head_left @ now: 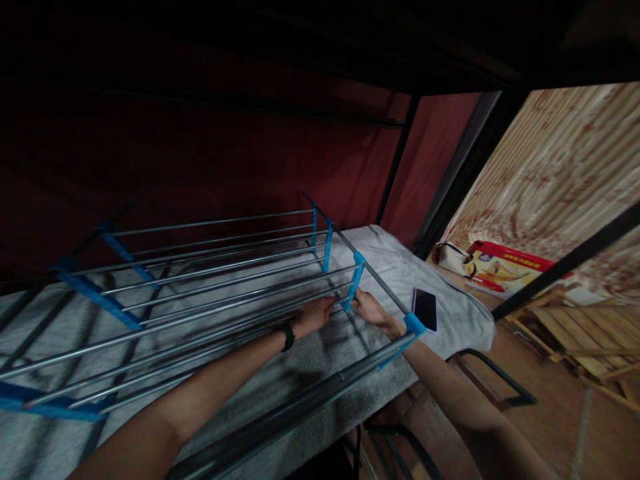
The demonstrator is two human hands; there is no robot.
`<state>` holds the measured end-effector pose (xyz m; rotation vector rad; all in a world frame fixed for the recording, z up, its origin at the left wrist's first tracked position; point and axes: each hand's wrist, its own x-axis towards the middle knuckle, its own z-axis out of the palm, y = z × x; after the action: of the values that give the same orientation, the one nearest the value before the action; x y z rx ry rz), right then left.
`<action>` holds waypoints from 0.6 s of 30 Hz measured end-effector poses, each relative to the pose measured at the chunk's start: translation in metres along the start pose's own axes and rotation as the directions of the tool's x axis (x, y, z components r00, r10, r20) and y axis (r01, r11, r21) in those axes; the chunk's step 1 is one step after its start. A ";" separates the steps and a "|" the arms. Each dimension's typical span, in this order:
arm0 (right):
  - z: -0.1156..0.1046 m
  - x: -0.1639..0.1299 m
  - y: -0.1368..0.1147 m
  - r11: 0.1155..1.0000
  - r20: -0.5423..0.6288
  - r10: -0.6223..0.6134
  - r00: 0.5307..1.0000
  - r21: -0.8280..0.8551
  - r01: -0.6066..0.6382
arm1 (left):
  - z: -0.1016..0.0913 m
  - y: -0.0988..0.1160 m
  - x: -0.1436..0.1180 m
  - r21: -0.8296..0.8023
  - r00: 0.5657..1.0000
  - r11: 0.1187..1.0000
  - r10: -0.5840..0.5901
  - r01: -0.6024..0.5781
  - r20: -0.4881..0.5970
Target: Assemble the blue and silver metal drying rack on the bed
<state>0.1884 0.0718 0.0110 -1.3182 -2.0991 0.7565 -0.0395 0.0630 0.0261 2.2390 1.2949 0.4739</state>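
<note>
A metal rack [215, 267] of several grey tubes joined by blue plastic connectors lies on its side across a grey towel-covered bed [390, 257]. My left hand [316, 313], with a black band on its wrist, grips one of the lower tubes near its right end. My right hand [371, 311] holds the base of a blue connector [354, 281] just beside it. Both hands nearly touch. A dark phone [425, 309] lies flat on the towel to the right of my right hand.
A dark red wall stands behind the bed and a black bunk frame [400, 150] crosses above. On the floor at right are a red printed package [505, 268], a pale bag [450, 257] and a wooden pallet [585, 333]. A black metal frame [500, 380] sits below the bed.
</note>
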 end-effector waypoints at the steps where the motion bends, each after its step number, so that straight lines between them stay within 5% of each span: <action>1: 0.000 0.000 0.001 1.000 0.001 0.003 1.000 -0.004 -0.003 | 0.000 0.000 0.000 -0.016 1.000 1.000 0.000 0.000 0.002; 18: 0.002 0.001 0.005 1.000 -0.020 -0.002 1.000 -0.013 0.001 | -0.008 0.001 0.001 -0.133 0.999 0.991 -0.004 0.008 0.032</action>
<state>0.1895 0.0738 0.0066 -1.3256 -2.0922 0.7278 -0.0428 0.0657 0.0329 2.1235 1.2169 0.5056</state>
